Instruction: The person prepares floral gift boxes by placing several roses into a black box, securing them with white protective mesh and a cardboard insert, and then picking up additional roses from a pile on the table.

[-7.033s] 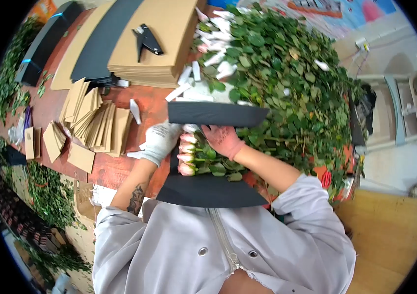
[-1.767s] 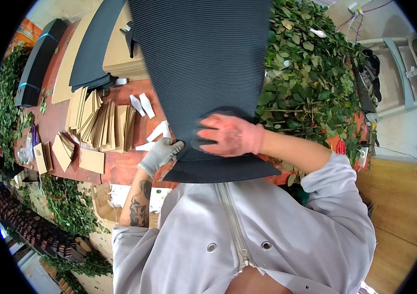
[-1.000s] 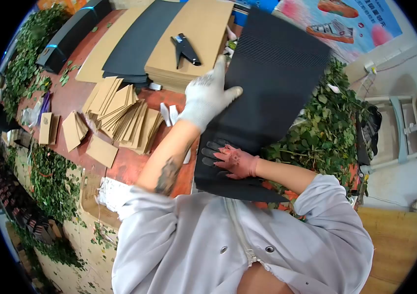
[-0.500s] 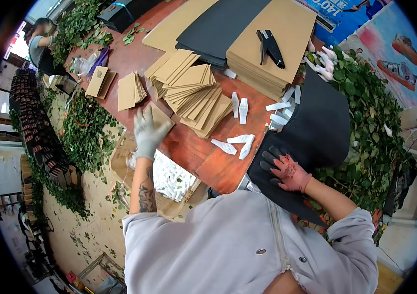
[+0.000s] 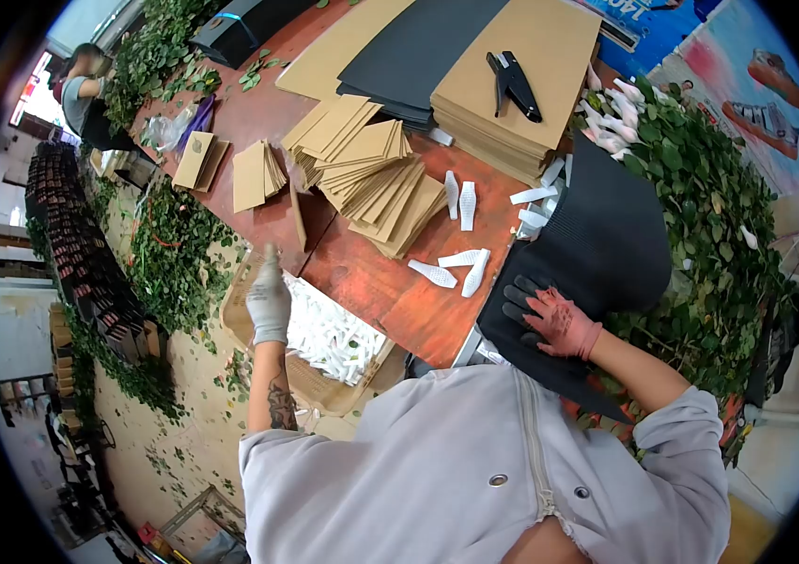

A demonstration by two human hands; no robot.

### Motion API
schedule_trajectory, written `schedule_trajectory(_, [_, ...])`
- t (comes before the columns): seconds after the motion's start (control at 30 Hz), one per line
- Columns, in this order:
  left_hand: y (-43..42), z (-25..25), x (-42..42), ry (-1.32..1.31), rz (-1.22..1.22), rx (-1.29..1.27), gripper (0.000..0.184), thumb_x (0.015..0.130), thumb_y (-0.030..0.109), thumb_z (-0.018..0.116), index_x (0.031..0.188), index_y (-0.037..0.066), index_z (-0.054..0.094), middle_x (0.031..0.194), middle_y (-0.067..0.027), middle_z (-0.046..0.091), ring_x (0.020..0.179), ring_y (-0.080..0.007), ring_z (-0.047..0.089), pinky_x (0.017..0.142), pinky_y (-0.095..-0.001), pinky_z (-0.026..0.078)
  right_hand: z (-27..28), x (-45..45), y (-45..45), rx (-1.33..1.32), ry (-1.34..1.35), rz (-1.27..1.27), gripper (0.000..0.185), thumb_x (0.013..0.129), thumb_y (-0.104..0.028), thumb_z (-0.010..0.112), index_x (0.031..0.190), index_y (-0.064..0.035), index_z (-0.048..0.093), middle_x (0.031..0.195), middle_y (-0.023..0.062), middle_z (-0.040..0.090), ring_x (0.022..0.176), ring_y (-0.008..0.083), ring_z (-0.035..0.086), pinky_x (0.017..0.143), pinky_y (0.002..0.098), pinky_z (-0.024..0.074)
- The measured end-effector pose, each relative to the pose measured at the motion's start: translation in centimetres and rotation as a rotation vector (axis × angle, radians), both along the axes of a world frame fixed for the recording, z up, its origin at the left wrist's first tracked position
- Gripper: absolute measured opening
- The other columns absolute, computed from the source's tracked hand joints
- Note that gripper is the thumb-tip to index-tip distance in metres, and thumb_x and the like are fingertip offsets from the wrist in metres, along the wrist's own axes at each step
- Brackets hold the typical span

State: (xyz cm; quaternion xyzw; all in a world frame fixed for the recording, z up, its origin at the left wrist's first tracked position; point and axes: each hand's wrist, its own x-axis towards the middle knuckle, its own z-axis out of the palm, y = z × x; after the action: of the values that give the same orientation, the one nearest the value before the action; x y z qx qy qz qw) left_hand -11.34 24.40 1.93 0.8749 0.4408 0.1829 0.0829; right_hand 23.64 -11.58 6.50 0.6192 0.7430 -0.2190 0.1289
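Note:
My left hand (image 5: 270, 303), in a pale grey glove, is over the rim of a basket (image 5: 241, 299) of small white plastic pieces (image 5: 335, 338). It is seen edge-on with the fingers pointing away, and nothing shows in it. Just beyond, a small brown cardboard piece (image 5: 298, 221) stands tilted on edge, apart from the fingers. My right hand (image 5: 561, 323), in a pink glove with dark fingertips, lies flat with fingers spread on a black sheet (image 5: 606, 249), which curves up at its far end.
A fanned pile of folded cards (image 5: 376, 193) stands mid-table, with loose white pieces (image 5: 467, 205) beside it. A black stapler (image 5: 515, 86) rests on a tall stack of brown cardboard (image 5: 493, 132). Leafy stems (image 5: 714, 254) lie at right. Another person (image 5: 83, 99) stands far left.
My left hand has drawn back from the cardboard piece towards me and turned edge-on. That piece has gone from lying flat to standing tilted. My right hand stays on the black sheet.

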Motion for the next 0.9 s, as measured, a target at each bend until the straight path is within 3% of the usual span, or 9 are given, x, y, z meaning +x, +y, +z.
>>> schedule_trajectory(0.17, [-0.4,2.0,1.7,-0.170,0.179,-0.060,0.058,0.082,0.016,0.057,0.134,0.001,0.037,0.123,-0.0201,0.054,0.107,-0.0327,0.054,0.088,-0.0391,0.044,-2.5,0.8,-2.1,0.250,0.233,-0.004,0.049,0.072,-0.029,0.066,0.114,-0.0074,0.054,0.126,0.0174,0.045,0.120,0.0354,0.041,0.105,0.0471,0.0297])
schedule_trajectory(0.27, [-0.4,1.9,5.5,-0.144,0.190,-0.067,0.072,0.080,0.027,0.062,0.136,-0.004,0.031,0.128,-0.0250,0.047,0.121,-0.0349,0.043,0.100,-0.0395,0.035,-0.5,-0.1,-2.2,0.840,0.487,-0.266,0.051,0.058,-0.002,0.072,0.105,-0.0054,0.054,0.126,0.0191,0.046,0.110,0.0353,0.050,0.091,0.0449,0.0435])
schedule_trajectory(0.43, [0.8,0.7,10.2,-0.145,0.277,-0.186,0.085,0.074,0.035,0.066,0.138,-0.005,0.025,0.128,-0.0268,0.046,0.125,-0.0357,0.039,0.105,-0.0392,0.031,11.2,-0.9,-0.2,0.846,0.877,-0.610,0.054,0.066,0.001,0.069,0.116,-0.0012,0.049,0.122,0.0172,0.052,0.099,0.0291,0.059,0.082,0.0393,0.0492])
schedule_trajectory(0.5, [1.6,1.5,9.8,0.101,0.353,-0.280,0.073,0.076,0.032,0.065,0.135,0.001,0.035,0.126,-0.0280,0.048,0.108,-0.0378,0.055,0.091,-0.0402,0.043,15.0,0.0,-0.5,0.807,1.321,-0.685,0.057,0.072,0.001,0.067,0.124,0.0009,0.044,0.122,0.0172,0.053,0.093,0.0234,0.063,0.079,0.0336,0.0510])
schedule_trajectory(0.53, [4.3,-2.8,7.0,0.246,0.158,0.013,0.066,0.077,0.028,0.064,0.132,0.001,0.038,0.119,-0.0273,0.052,0.099,-0.0365,0.058,0.084,-0.0394,0.047,15.9,0.3,-1.5,0.927,1.389,-0.681,0.058,0.074,0.000,0.067,0.126,0.0014,0.043,0.123,0.0180,0.053,0.093,0.0227,0.062,0.080,0.0328,0.0508])
schedule_trajectory(0.63, [4.1,-0.1,4.3,-0.653,0.400,-0.681,0.035,0.090,0.018,0.051,0.119,-0.002,0.050,0.094,-0.0153,0.064,0.074,-0.0234,0.063,0.061,-0.0274,0.051,17.8,0.2,-2.9,1.278,1.383,-0.746,0.060,0.076,-0.003,0.067,0.130,0.0019,0.040,0.125,0.0202,0.051,0.098,0.0231,0.061,0.083,0.0329,0.0500])
schedule_trajectory(0.73, [-4.0,9.7,6.4,-1.047,-0.066,-0.666,0.049,0.093,0.034,0.050,0.127,-0.001,0.043,0.108,-0.0155,0.059,0.085,-0.0241,0.062,0.071,-0.0344,0.051,17.0,1.5,-2.7,0.751,1.663,-0.683,0.067,0.073,-0.007,0.070,0.132,-0.0019,0.039,0.128,0.0196,0.048,0.107,0.0250,0.055,0.087,0.0338,0.0479])
schedule_trajectory(0.8, [-9.2,13.4,9.5,-1.308,-0.471,-0.991,0.045,0.094,0.034,0.047,0.126,0.002,0.044,0.104,-0.0116,0.058,0.088,-0.0243,0.059,0.073,-0.0376,0.049,15.6,0.6,-2.2,0.398,1.405,-0.780,0.068,0.073,-0.010,0.071,0.133,-0.0027,0.039,0.126,0.0173,0.048,0.104,0.0245,0.055,0.086,0.0340,0.0474])
schedule_trajectory(0.9, [-12.9,12.2,12.4,-0.661,-0.672,-1.105,0.037,0.089,0.023,0.054,0.119,0.002,0.051,0.108,-0.0101,0.057,0.093,-0.0166,0.055,0.081,-0.0326,0.048,15.2,-2.6,-0.8,0.379,1.093,-1.070,0.065,0.073,-0.010,0.070,0.130,-0.0017,0.041,0.122,0.0153,0.049,0.097,0.0223,0.055,0.084,0.0337,0.0479])
